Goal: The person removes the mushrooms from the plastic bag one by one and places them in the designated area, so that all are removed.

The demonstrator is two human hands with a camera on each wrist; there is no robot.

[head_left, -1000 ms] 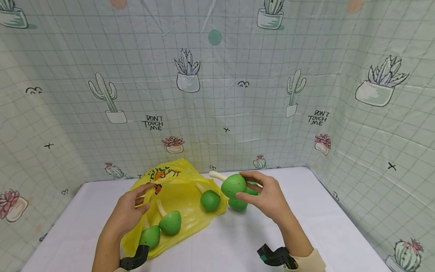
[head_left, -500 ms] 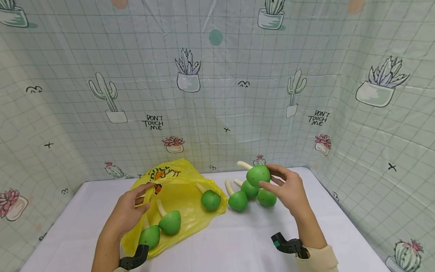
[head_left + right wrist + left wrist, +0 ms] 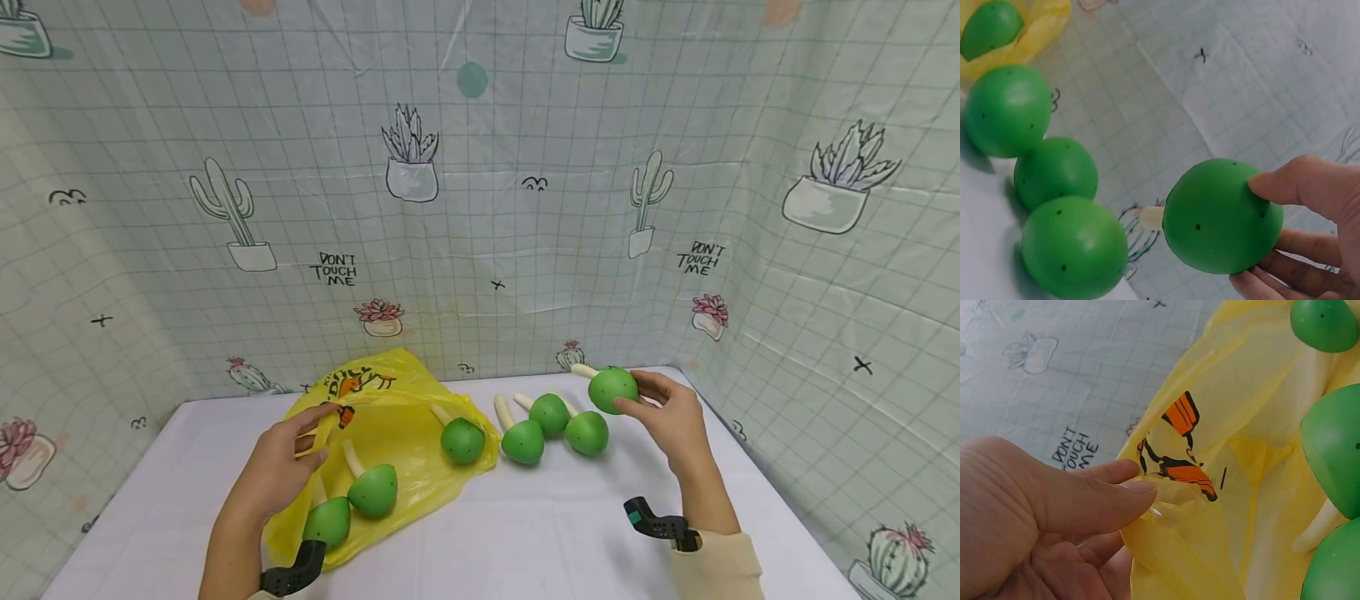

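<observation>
My right hand (image 3: 671, 417) grips a green toy mushroom (image 3: 612, 391) by its dark-dotted cap, with the pale stem pointing left, above the right part of the table. The thumb lies on top of the cap in the right wrist view, the other fingers beneath. At the left, my left hand (image 3: 1054, 519) pinches the mouth edge of a yellow plastic bag (image 3: 420, 492) between thumb and fingers. Inside the bag's mouth lie three like mushrooms, one (image 3: 462, 441) towards its right side and two near the left wrist, the nearest (image 3: 327, 522) partly hidden.
Three more green mushrooms, among them one (image 3: 522, 442) beside the bag's right edge, lie grouped on the white tablecloth (image 3: 525, 533). A cactus-print curtain (image 3: 465, 233) stands behind the table and along both sides. Each wrist wears a black band-like device (image 3: 660, 525).
My right hand has carried the mushroom rightwards, from near the bag's right edge, past the three mushrooms on the table. My left hand has kept its hold on the bag.
</observation>
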